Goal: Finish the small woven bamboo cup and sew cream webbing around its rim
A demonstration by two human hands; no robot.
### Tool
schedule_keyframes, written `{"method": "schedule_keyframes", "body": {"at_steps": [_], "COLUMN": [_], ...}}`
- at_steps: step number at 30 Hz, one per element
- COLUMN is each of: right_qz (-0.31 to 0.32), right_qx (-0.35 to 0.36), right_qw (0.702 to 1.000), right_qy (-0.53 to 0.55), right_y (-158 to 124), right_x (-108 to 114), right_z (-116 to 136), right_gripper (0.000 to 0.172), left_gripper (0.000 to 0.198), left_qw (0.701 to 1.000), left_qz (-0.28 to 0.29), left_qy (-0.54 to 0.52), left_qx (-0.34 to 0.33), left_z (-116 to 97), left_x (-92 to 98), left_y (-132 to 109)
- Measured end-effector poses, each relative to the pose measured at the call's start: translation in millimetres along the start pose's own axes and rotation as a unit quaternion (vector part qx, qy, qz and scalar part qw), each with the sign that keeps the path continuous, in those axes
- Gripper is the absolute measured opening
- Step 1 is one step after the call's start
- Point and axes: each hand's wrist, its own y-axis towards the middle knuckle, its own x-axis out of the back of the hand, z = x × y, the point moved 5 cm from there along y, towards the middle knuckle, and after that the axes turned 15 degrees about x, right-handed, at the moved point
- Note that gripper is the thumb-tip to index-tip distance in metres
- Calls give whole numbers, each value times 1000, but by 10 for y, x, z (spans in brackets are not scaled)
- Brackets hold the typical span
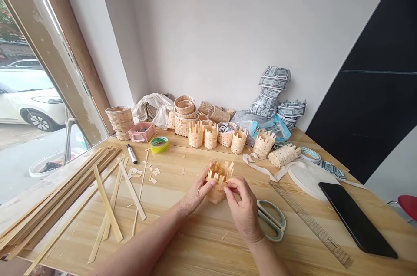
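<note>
Head view: left hand (195,195) clasps the unfinished bamboo basket (217,189) above mid-desk (195,245) while right hand (243,208) pinches a rim strip, apparently bending it inward; tucking needs a steady grip.

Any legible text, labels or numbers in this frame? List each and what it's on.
Nothing can be read.
printed fabric rolls: print too small to read.
ruler: graduations blurred, no numbers legible.
marker: label too small.
woven basket, held by left hand and right hand: no text.

wood tbl (195,254), bamboo strips (61,193), scissors (272,220), ruler (309,222), 1 tape roll (159,144)
</note>
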Motion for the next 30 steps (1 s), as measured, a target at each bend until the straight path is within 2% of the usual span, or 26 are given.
{"method": "schedule_keyframes", "body": {"at_steps": [2, 6, 10, 15, 19, 23, 30], "right_qz": [-6, -17, 12, 63, 74, 77, 61], "right_qx": [-47, -174, -228, -256, -302, -316, -283], "right_qw": [999, 983, 969, 948, 914, 890, 894], "right_qy": [22, 49, 91, 176, 262, 321, 343], "right_y": [-19, -100, -119, -55, -33, -41, -57], "right_x": [13, 16, -58, -123, -118, -138, -162], "right_z": [-52, -245, -304, -199, -135, -114, -125], "right_gripper": [8, 18, 29, 38, 44, 45, 42], "left_gripper": [54, 53, 54, 59, 59, 60, 62], "left_qw": [1000, 999, 999, 1000, 1000, 1000, 994], "left_qz": [-4, -14, -8, -4, 10, 20, 64], "left_qy": [-21, -48, -31, 0, -15, -22, -91], "left_qx": [6, 4, 7, 9, 12, -2, -9], "left_z": [1, 12, 44, 77, 96, 141, 209], "left_x": [17, 50, 39, 5, 1, 24, 17], "left_y": [0, 12, 18, 10, 27, 48, 46]}}
